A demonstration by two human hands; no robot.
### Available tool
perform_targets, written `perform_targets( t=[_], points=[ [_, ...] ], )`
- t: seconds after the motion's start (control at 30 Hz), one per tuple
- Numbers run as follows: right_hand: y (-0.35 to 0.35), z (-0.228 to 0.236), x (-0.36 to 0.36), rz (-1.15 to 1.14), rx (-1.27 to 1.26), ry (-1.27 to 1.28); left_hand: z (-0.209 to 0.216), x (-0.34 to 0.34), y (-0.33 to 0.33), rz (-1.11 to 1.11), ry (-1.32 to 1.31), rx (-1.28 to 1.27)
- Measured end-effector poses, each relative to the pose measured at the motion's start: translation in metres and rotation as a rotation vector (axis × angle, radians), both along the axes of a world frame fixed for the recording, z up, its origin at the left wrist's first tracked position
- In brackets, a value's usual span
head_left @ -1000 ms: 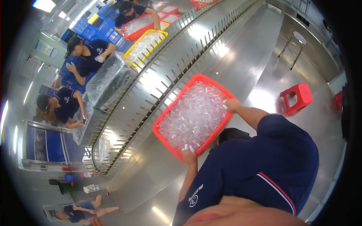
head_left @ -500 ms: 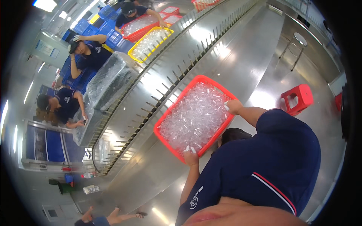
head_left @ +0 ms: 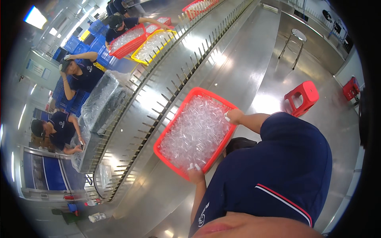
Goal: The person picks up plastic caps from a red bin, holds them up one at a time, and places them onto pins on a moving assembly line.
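A red plastic basket (head_left: 160,139) full of short clear plastic tubes (head_left: 196,129) is between my hands, at the edge of the steel worktable. My left hand (head_left: 195,174) is closed on its near rim, the white-covered fingertips hooked inside over the tubes. At the right-hand rim my right hand (head_left: 235,116) grips too, white covers on its fingertips. The basket sits slanted in the picture. Whether its underside rests on the table is hidden.
Rows of upright pins (head_left: 172,85) run along the steel conveyor (head_left: 158,91). Across it, people handle a plastic-wrapped block (head_left: 105,99) and baskets, one yellow (head_left: 149,59). A red stool (head_left: 303,97) and a metal stool (head_left: 298,35) stand at the right.
The basket and both my hands appear slightly lower and further left as the view shifts. My grip stays the same. Across the conveyor, a person has tilted a red basket beside the yellow one.
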State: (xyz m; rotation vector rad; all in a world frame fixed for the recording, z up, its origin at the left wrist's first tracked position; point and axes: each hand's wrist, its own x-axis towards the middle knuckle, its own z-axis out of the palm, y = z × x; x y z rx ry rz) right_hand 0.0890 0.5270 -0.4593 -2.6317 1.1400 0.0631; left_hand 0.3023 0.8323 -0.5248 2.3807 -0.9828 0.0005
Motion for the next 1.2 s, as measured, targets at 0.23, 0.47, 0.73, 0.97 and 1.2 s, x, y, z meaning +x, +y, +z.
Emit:
perform_targets(
  t=[0.23,0.47,0.73,0.97,1.2],
  points=[
    [0.03,-0.001,0.02,0.013,-0.037,-0.1,0.004,0.021,0.032,-0.01,0.045,0.014],
    [0.028,-0.022,0.059,-0.321,0.143,-0.74,-0.019,0.053,0.062,0.028,-0.027,-0.169],
    [-0.139,0.119,0.189,-0.186,-0.057,-1.111,-0.034,0.1,0.13,0.051,-0.033,0.032],
    [-0.315,0.221,0.283,-0.306,-0.316,-0.974,0.036,0.121,0.162,0.344,0.043,0.068],
    [-0.484,0.225,0.353,-0.378,-0.562,-0.723,0.061,0.136,0.091,0.312,0.297,0.043]
  ],
)
